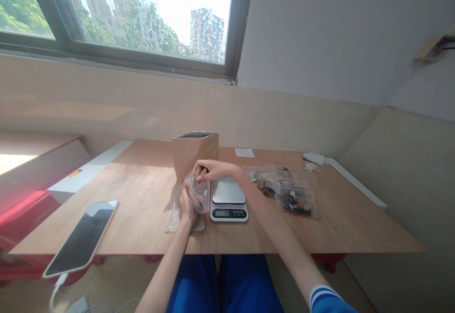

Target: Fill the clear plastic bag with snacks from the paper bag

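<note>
My left hand [187,204] is closed on a clear plastic bag [201,194], held with its mouth up in front of a tall brown paper pouch [192,154]. At the bag's mouth, my right hand [213,168] pinches some tan-brown pieces [201,173], perhaps dried food; their exact kind I cannot make out. Just right of the bag sits a white kitchen scale [229,199] with a bare silver plate, partly under my right forearm. More flat clear plastic bags [174,220] lie beneath my left hand. The pouch stands upright with its top open.
Several filled zip bags [296,201] with red seals and dark and tan pieces lie right of the scale. A phone [83,237] on a cable is at the left front. White paper [244,153] and crumpled white scraps [314,159] lie toward the back edge by the wall.
</note>
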Motion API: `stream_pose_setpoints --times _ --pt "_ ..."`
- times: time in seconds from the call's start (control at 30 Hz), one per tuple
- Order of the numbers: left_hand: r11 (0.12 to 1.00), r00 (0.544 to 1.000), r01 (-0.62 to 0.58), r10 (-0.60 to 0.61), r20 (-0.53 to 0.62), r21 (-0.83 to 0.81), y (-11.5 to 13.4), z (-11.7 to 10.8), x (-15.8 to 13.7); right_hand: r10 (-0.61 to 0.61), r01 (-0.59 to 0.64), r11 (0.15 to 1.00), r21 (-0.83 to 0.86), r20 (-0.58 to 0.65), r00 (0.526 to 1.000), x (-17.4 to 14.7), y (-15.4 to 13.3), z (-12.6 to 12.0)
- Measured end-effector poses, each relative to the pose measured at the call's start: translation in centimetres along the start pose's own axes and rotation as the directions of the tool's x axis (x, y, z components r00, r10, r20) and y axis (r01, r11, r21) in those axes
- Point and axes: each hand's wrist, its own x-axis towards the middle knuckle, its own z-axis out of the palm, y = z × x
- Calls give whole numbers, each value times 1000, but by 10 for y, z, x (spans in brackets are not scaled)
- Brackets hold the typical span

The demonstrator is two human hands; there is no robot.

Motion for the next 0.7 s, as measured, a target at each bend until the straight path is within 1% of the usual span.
stream_pose_setpoints --times 0.03,0.07,0.1,0.13,0.17,0.23,0.27,0.3,0.33,0.4,0.53,0.6,0.7 --pt "1000 1000 -4 4 18 1 0 0 0 -28 31 999 37 -78 997 2 -4 -6" --pt "1000 999 -9 9 37 2 0 0 0 -57 69 996 62 -171 984 5 -7 -11" --pt "1000 999 -13 13 53 3 0 -1 1 -89 112 991 72 -272 958 9 -11 -17" --pt "1000 998 -17 17 62 3 0 -1 1 -122 159 985 68 -377 918 15 -14 -23" --pt "1000 998 -19 18 63 7 0 -1 1 -157 204 978 49 -475 866 23 -16 -29" --pt "1000 999 -18 17 41 18 1 0 0 -229 270 962 -31 -632 740 41 -18 -39" --pt "1000 999 -11 10 33 19 1 1 0 -263 285 955 -83 -679 686 50 -18 -44" --pt "1000 1000 2 -2 29 15 2 2 0 -293 287 949 -131 -704 647 60 -16 -48" --pt "1000 999 14 -14 29 7 3 3 -1 -316 277 945 -175 -714 625 68 -14 -51" --pt "999 999 29 -28 32 -16 3 3 -2 -333 227 943 -244 -707 624 81 -7 -54" --pt "1000 1000 2 -2 7 -17 1 1 0 -282 68 943 -326 -672 685 92 6 -48" --pt "1000 1000 -11 11 -8 -11 -1 -1 2 -237 -2 942 -335 -670 704 91 10 -42" --pt "1000 999 -12 11 -35 -26 -2 -1 4 -201 -25 952 -306 -681 704 87 11 -35"
